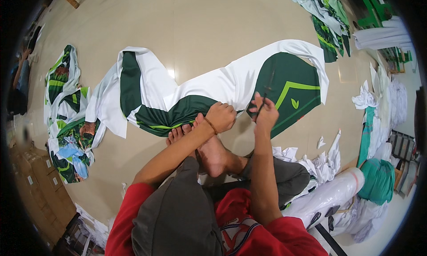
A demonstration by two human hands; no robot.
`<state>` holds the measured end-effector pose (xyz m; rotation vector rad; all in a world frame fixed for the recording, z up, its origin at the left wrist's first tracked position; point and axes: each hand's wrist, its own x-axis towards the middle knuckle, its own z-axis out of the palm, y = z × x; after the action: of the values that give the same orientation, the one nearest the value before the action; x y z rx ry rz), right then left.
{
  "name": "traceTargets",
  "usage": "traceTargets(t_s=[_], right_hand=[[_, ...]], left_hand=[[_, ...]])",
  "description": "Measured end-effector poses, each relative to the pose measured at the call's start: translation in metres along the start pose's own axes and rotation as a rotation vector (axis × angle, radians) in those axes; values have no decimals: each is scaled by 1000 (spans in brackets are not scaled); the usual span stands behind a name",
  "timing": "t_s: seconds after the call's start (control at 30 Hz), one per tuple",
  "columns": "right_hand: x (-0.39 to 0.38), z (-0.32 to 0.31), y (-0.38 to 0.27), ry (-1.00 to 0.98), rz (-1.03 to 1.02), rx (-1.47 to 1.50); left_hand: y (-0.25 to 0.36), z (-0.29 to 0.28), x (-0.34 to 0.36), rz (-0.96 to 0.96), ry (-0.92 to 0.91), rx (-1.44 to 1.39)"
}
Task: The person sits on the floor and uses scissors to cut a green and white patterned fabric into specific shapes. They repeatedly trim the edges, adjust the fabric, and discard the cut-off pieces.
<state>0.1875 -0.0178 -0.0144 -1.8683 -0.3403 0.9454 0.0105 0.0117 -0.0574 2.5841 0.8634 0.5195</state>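
I sit on the floor with a long piece of white and dark green printed fabric (200,84) spread in front of me. My left hand (221,116) grips a bunched part of this fabric just above my bare feet (209,149). My right hand (265,113) holds dark scissors (267,89) whose blades point up over the green panel of the fabric. A thin bracelet circles my left wrist.
A pile of green and white printed pieces (66,118) lies at the left. More printed fabric (324,15) is heaped at the top right. White offcuts (320,160), a plastic-wrapped roll (329,193) and teal cloth (378,178) crowd the right. Cardboard boxes (40,189) stand lower left.
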Motion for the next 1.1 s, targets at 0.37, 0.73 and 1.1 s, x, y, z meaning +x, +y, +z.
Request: traceTargets(t_s=[0.37,0.73,1.1], right_hand=[[-24,-104,18,209,-328,-461],[-134,-31,-113,-822,-333,75],[-15,-106,-16,-652,-325,-386]], left_hand=[[8,-9,1,10,-80,-88],[13,-111,-67,-308,116,-1125],[152,-484,-412,-1331,620,-283]])
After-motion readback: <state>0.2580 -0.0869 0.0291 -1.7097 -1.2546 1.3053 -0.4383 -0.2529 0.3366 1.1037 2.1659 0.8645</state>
